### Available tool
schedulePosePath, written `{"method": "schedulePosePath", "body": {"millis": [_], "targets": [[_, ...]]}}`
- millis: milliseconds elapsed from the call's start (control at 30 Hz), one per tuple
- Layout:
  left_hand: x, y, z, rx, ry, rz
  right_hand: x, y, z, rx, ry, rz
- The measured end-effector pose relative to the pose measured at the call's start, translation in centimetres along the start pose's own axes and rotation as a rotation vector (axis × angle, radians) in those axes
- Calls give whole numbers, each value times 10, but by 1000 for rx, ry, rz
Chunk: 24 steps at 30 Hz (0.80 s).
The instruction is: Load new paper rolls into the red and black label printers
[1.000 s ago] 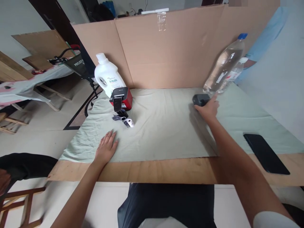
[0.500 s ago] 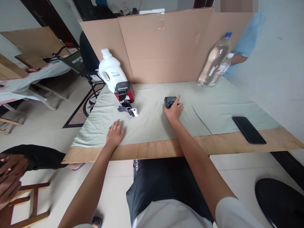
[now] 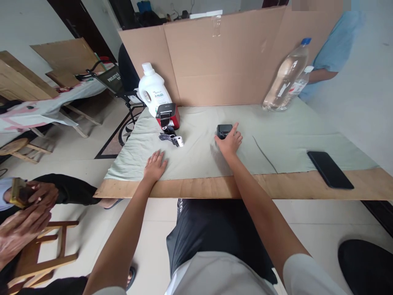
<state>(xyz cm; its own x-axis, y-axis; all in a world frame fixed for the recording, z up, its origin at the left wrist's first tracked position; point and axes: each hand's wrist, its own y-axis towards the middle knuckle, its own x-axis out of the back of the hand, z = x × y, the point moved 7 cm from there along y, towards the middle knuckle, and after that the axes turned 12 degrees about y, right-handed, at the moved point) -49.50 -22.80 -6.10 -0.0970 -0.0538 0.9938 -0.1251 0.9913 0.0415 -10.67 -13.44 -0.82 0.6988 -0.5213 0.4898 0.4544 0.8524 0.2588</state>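
Observation:
On the green cloth (image 3: 199,159), my left hand (image 3: 155,165) lies palm down near the front edge, fingers stretched out, holding nothing. My right hand (image 3: 229,141) is round the near side of a small black device (image 3: 224,130) at mid-table, thumb at its left and index finger along its right; the palm hides its near part. To the left stand a red and black box (image 3: 168,115) and a white jug (image 3: 154,91), with a crumpled black and white strip (image 3: 171,138) in front of the box.
A cardboard panel (image 3: 221,61) stands behind the cloth. Two clear bottles (image 3: 287,76) are at back right, a black phone (image 3: 330,169) at front right. A dark line crosses the cloth. Another person's hands (image 3: 33,209) hold something at lower left; a blue sleeve (image 3: 339,43) shows behind the panel.
The view has shifted slightly, so the tabletop items appear further right. The other person's hands at lower left show more fully. My hands and the black device keep their places on the cloth.

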Motion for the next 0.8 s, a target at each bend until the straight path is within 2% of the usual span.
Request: {"method": "schedulePosePath", "body": {"millis": [133, 233, 300, 367, 433, 467, 500, 567, 633, 700, 800], "targets": [[12, -8, -2, 11, -19, -73, 18, 18, -13, 77, 158, 57], [33, -25, -6, 97, -135, -311, 19, 39, -37, 56, 361, 128], [46, -37, -16, 193, -213, -486, 14, 49, -53, 17, 465, 163], [54, -35, -43, 219, -295, -591, 9, 56, -65, -12, 521, 178], [59, -15, -88, 117, -465, -631, 5, 60, -74, -23, 537, 168], [60, 2, -115, 31, -576, -622, 5, 61, -77, -19, 537, 162], [58, 23, -144, -51, -645, -564, 4, 61, -79, -11, 537, 161], [46, 67, -196, -134, -678, -373, 4, 61, -82, 5, 549, 188], [29, 102, -237, -174, -615, -193, 3, 59, -83, 8, 573, 242], [11, 120, -260, -153, -537, -89, 1, 57, -83, 4, 576, 289], [-9, 124, -273, -138, -461, -48, 0, 55, -81, 18, 535, 329]]}}
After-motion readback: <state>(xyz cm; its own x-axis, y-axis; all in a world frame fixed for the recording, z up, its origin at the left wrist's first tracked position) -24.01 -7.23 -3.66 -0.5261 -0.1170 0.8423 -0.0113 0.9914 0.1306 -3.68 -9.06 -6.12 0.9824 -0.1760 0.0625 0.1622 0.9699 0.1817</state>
